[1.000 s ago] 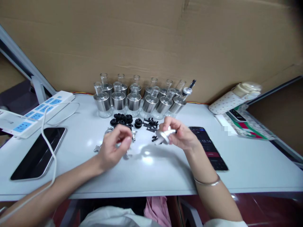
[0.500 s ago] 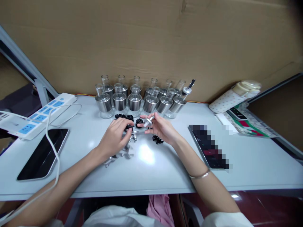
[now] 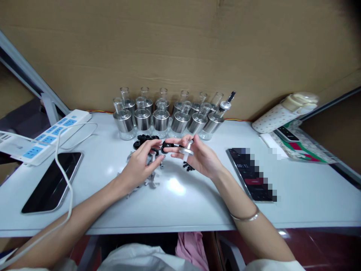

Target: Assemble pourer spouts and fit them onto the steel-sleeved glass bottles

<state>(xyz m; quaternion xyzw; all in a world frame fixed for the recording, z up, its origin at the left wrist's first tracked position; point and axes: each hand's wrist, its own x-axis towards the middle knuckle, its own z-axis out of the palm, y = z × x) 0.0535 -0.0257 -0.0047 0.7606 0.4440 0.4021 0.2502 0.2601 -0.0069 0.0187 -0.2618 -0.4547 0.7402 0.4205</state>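
My right hand [image 3: 204,156] pinches a silver metal pourer top [image 3: 186,151], a disc with a short stem, between thumb and fingers. Its other fingers stretch left beside a black round stopper [image 3: 166,147]. Over the small parts, my left hand [image 3: 141,160] has its thumb and fingers apart, with the fingertips close to that stopper. Black ring-like stoppers [image 3: 138,144] lie in a pile behind the left hand. Loose silver spout parts [image 3: 153,180] are partly hidden under it. A cluster of small black pieces [image 3: 188,166] lies below the right hand.
Two rows of glass bottles with metal sleeves [image 3: 161,122] stand at the back; the rightmost carries a pourer [image 3: 225,106]. A power strip [image 3: 53,137] and tablet-like device [image 3: 52,182] lie left. A phone [image 3: 248,173] and a dotted flask [image 3: 282,113] are right.
My right hand has moved slightly right and turned the pourer top so that its disc lies flatter. The fingers of my left hand have straightened and spread a little.
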